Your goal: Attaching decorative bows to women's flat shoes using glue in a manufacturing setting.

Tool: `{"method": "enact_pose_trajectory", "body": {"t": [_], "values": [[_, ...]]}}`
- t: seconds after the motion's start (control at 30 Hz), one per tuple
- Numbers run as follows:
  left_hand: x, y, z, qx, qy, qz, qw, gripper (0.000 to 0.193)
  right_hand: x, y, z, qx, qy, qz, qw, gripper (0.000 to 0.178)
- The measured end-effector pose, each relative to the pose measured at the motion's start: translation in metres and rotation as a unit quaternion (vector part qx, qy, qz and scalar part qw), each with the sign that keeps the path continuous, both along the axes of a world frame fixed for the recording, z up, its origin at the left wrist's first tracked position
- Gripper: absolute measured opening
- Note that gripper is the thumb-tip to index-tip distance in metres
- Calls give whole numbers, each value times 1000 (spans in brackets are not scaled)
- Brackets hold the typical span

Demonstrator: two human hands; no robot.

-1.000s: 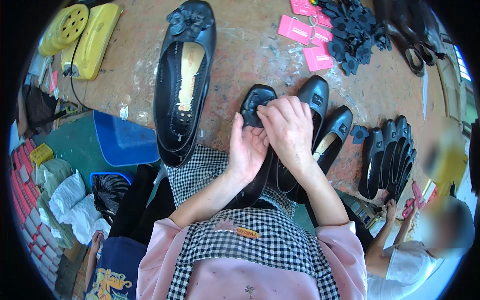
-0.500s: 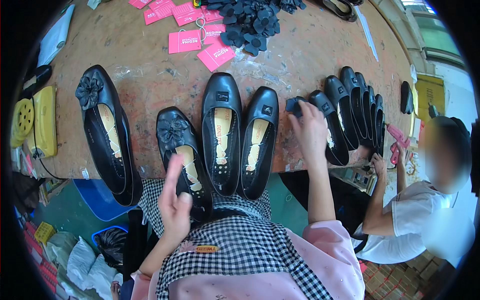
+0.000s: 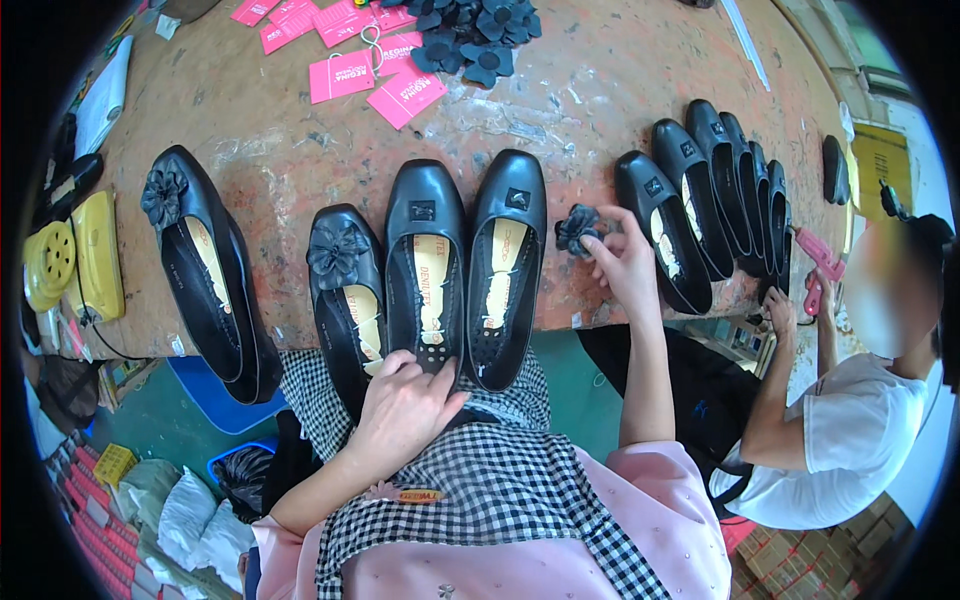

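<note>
Between the thumb and fingers of my right hand (image 3: 622, 258) is a black flower ornament (image 3: 577, 230), held just above the table. My left hand (image 3: 405, 405) closes on the heel of a black flat shoe (image 3: 423, 185), whose toe bears a small dark square patch. To its right lies a similar black shoe (image 3: 517, 175), also with a square patch. On its left, another black shoe (image 3: 372, 225) carries a flower ornament on its toe; my left hand and wrist partly cover its heel.
At the far left lies a flowered black shoe (image 3: 203, 200). Several patched shoes (image 3: 683, 150) fan out at right, beside a co-worker (image 3: 840, 400) holding a pink glue gun (image 3: 820, 255). Pink tags (image 3: 340, 77) and a pile of black flowers (image 3: 490, 60) lie at the back.
My left hand has come down and right, onto the middle shoe's heel. My right hand has drawn the flower slightly left, away from the right-hand shoes. The view has shifted a little.
</note>
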State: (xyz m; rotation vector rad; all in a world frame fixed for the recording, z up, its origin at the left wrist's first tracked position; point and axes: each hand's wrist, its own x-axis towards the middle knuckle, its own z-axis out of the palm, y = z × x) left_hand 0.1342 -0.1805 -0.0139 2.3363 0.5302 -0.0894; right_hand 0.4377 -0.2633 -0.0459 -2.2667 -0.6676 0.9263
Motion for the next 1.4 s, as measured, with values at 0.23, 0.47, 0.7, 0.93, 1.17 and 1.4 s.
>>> {"method": "enact_pose_trajectory", "body": {"t": [0.23,0.47,0.7,0.93,1.17,1.4], "values": [[21,17,20,-127,-108,134,977,53,-8,-27,-2,57,-239,24,969,49],[37,14,21,-306,-123,141,933,40,-14,-23,-26,33,-234,7,972,33],[60,20,1,-509,-196,237,804,51,-32,-4,32,89,301,27,949,14],[47,43,-3,-548,-129,275,779,20,-56,27,39,80,360,167,914,15],[27,42,-7,-633,-154,294,699,25,-70,42,51,64,361,148,919,11],[24,42,-8,-588,-182,322,719,23,-89,49,60,229,-48,182,955,27]]}}
